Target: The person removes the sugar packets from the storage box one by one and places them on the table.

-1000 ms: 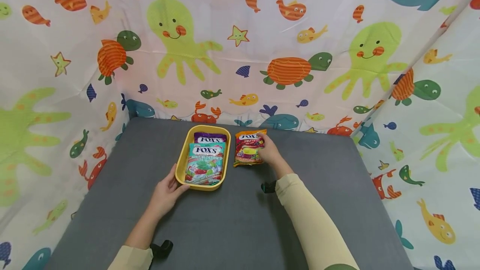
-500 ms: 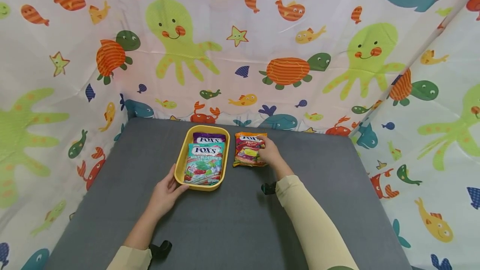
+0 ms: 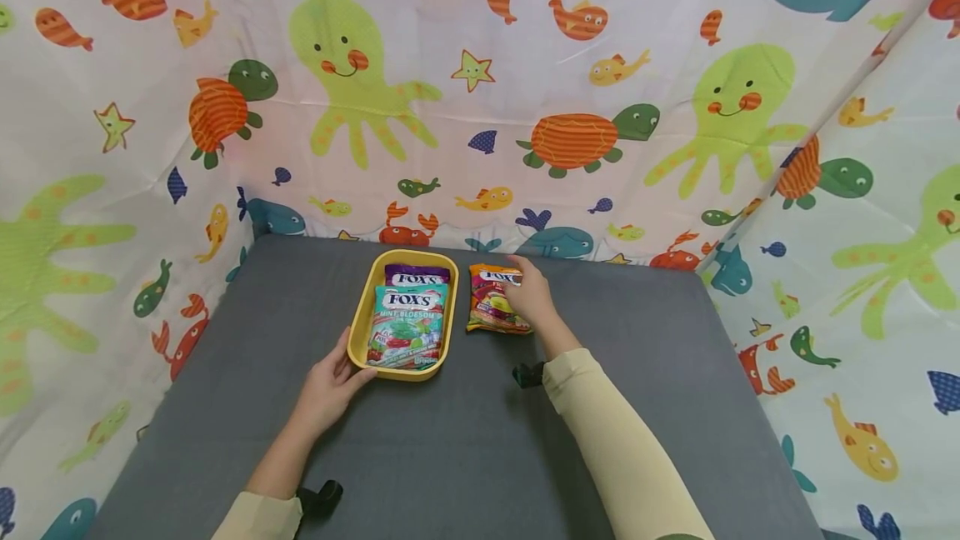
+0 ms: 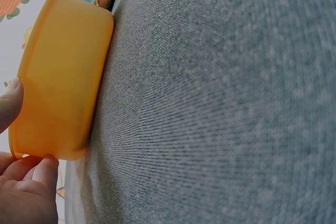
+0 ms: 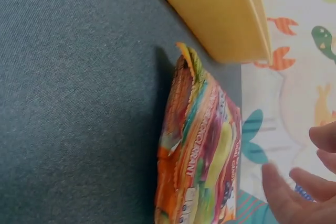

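Lifted off the orange candy bag (image 3: 491, 309), right hand (image 3: 531, 297) hovers, fingers spread; left hand (image 3: 330, 390) grips the yellow tray (image 3: 362, 317).

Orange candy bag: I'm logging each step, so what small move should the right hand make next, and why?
Probably close the right hand on the orange bag: its fingers hover open above it, and the bag lies flat beside the tray.

sleeves: long, pale cream-yellow, both arms | wrists: small black camera mount under each | hands: bare
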The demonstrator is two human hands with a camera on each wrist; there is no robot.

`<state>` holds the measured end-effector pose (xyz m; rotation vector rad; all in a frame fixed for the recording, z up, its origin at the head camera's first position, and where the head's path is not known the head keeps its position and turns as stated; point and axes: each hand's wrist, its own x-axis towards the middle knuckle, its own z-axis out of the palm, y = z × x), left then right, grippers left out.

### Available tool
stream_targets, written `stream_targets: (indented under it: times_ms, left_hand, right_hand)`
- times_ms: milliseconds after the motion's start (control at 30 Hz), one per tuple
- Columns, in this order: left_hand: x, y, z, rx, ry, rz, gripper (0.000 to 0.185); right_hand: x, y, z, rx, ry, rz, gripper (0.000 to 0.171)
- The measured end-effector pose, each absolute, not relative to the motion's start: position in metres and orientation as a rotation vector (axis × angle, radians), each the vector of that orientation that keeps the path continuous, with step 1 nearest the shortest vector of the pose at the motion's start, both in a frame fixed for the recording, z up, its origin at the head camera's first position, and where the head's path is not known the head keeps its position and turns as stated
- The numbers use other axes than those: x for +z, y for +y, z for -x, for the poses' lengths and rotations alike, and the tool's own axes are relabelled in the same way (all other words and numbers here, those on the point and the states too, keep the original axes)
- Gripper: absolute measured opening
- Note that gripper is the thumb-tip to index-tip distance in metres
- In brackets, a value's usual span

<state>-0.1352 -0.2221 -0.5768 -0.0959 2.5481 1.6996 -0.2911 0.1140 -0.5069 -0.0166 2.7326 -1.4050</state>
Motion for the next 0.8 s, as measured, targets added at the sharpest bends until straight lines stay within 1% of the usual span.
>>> stream_targets:
  times_ms: [500,800]
  left_hand:
    - [-0.576,-0.221,0.135,1.709,2.539,0.095,0.091]
    - [-0.575,-0.222,0.134,1.71,2.528,0.109,0.092]
  right_hand:
    - [-0.498,0.097,0.285,-1.574,2.579,0.16,0.056]
    - [-0.492,0.08,0.283,-1.647,2.479,0.186,0.056]
